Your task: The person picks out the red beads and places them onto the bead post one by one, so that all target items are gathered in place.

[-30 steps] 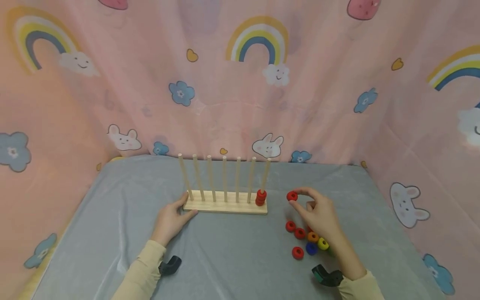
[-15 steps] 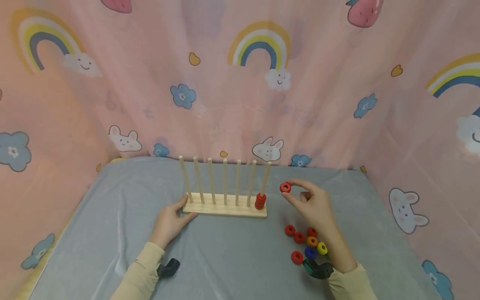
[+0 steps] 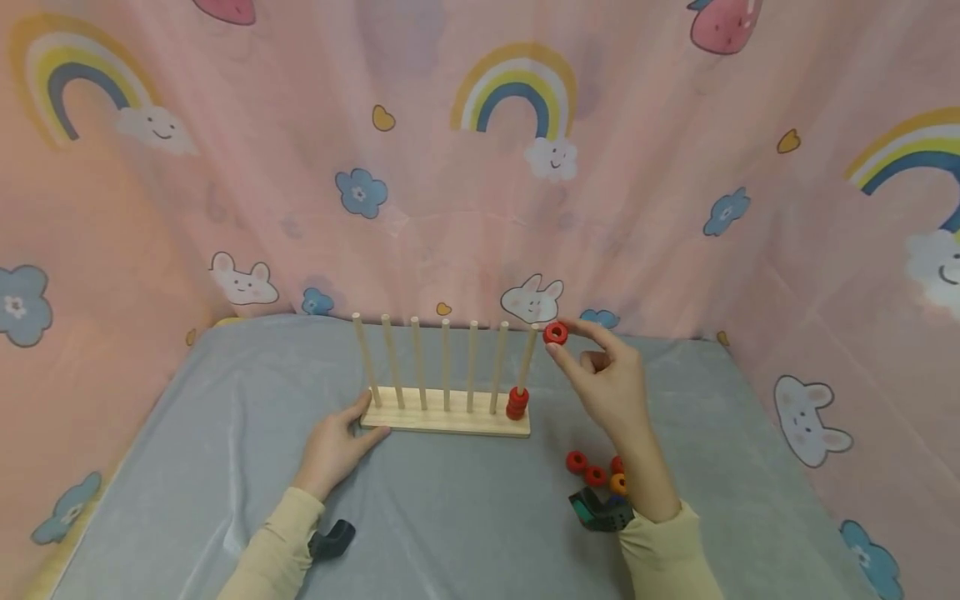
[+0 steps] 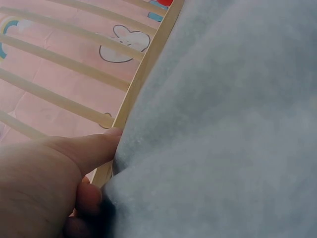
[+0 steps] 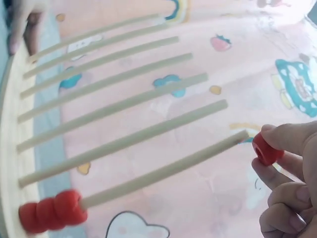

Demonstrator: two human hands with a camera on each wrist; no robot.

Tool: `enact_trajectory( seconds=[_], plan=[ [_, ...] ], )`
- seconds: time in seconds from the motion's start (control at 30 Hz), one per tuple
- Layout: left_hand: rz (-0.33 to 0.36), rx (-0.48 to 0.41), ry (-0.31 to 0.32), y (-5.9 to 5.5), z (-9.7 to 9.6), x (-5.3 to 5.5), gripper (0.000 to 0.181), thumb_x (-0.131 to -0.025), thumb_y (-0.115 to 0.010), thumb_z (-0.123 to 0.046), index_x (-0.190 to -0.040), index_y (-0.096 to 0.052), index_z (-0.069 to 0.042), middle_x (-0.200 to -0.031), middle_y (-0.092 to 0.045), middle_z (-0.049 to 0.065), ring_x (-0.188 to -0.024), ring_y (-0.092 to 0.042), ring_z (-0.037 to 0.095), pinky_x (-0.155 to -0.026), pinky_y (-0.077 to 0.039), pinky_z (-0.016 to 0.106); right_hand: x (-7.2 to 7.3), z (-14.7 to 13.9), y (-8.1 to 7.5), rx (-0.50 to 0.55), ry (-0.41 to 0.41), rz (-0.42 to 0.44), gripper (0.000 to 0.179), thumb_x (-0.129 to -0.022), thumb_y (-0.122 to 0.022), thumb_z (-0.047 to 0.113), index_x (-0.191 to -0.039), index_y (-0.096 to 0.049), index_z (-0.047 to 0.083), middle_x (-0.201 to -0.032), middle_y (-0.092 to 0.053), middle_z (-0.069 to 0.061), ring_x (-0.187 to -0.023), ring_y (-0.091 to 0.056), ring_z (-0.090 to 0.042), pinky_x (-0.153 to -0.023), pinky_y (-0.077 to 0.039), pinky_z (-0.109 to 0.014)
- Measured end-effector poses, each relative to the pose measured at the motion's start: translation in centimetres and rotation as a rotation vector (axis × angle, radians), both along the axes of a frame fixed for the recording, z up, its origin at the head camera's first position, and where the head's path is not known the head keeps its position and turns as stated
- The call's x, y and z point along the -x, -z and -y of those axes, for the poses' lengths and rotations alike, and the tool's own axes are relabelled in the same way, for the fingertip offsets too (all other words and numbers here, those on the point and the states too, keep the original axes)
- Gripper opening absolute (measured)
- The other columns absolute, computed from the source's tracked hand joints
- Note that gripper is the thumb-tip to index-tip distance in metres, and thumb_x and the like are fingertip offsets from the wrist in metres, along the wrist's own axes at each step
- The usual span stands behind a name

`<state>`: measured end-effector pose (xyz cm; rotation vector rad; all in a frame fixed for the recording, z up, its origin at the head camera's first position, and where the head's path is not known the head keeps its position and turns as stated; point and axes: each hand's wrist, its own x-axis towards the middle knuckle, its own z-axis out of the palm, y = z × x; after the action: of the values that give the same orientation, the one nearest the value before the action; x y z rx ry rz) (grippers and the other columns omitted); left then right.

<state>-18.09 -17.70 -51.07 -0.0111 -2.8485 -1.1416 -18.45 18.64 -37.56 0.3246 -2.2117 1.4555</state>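
Observation:
A wooden peg rack (image 3: 446,422) with a row of upright pegs stands on the cloth. Three red beads (image 3: 517,403) are stacked at the foot of its rightmost peg (image 5: 168,173). My left hand (image 3: 332,450) grips the rack's left end, thumb along the front edge; in the left wrist view the left hand (image 4: 54,173) holds the base (image 4: 133,94). Between thumb and forefinger my right hand (image 3: 611,383) pinches a red bead (image 3: 556,333), its hole showing. In the right wrist view that bead (image 5: 267,148) is just off the peg's tip, apart from it.
Loose red beads (image 3: 576,462) and an orange bead (image 3: 618,484) lie on the grey cloth (image 3: 450,517) below my right hand, partly hidden by the right wrist's camera mount (image 3: 600,510). A pink patterned curtain (image 3: 435,250) hangs behind the rack.
My right hand has carried the red bead up and left, from the rack's right side to beside the rightmost peg's top. The left hand keeps its grip on the rack.

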Motion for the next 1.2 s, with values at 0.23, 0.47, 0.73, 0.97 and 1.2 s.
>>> enact_trajectory(
  seconds=[0.23, 0.47, 0.73, 0.97, 1.2],
  plan=[
    [-0.013, 0.008, -0.006, 0.1, 0.0, 0.1, 0.075, -0.093, -0.084, -0.032, -0.155, -0.052, -0.004, -0.149, -0.057, 0.023, -0.100, -0.071, 0.035, -0.091, -0.055, 0.052, 0.1, 0.9, -0.5, 0.168, 0.011, -0.048, 0.031, -0.092, -0.085, 0.009, -0.122, -0.079, 0.010, -0.066, -0.055, 0.004, -0.041, -0.025, -0.007, -0.040, -0.019, -0.025],
    [-0.003, -0.004, -0.004, 0.1, -0.1, 0.1, 0.075, -0.094, -0.084, -0.031, -0.156, -0.051, -0.004, -0.151, -0.055, 0.023, -0.130, -0.063, 0.045, -0.103, -0.052, 0.058, 0.1, 1.1, -0.2, 0.173, 0.022, -0.060, 0.033, -0.092, -0.085, 0.011, -0.125, -0.079, 0.009, -0.052, -0.040, 0.008, -0.041, -0.022, -0.005, -0.040, -0.017, -0.026],
    [-0.004, -0.008, -0.002, 0.0, -0.1, 0.2, 0.075, -0.094, -0.084, -0.030, -0.156, -0.051, -0.004, -0.151, -0.054, 0.023, -0.129, -0.063, 0.045, -0.101, -0.053, 0.058, 0.6, 1.6, 0.2, 0.197, 0.031, -0.100, 0.031, -0.091, -0.085, 0.008, -0.121, -0.080, 0.006, -0.057, -0.044, 0.007, -0.041, -0.024, -0.007, -0.040, -0.018, -0.027],
    [-0.010, -0.012, 0.004, 0.0, -0.1, 0.2, 0.075, -0.094, -0.084, -0.030, -0.155, -0.051, -0.003, -0.152, -0.054, 0.022, -0.134, -0.059, 0.045, -0.103, -0.052, 0.058, 0.8, 1.9, 0.5, 0.229, 0.023, -0.093, 0.031, -0.091, -0.085, 0.009, -0.122, -0.081, 0.007, -0.053, -0.034, 0.002, -0.043, -0.023, -0.006, -0.041, -0.017, -0.027],
    [-0.008, -0.015, 0.004, 0.0, 0.0, 0.1, 0.075, -0.094, -0.084, -0.030, -0.155, -0.051, -0.003, -0.152, -0.054, 0.022, -0.131, -0.061, 0.046, -0.101, -0.053, 0.058, 1.1, 2.2, 0.8, 0.223, -0.004, -0.111, 0.031, -0.092, -0.084, 0.009, -0.123, -0.080, 0.007, -0.050, -0.030, 0.001, -0.043, -0.021, -0.008, -0.041, -0.017, -0.028]
  ],
)
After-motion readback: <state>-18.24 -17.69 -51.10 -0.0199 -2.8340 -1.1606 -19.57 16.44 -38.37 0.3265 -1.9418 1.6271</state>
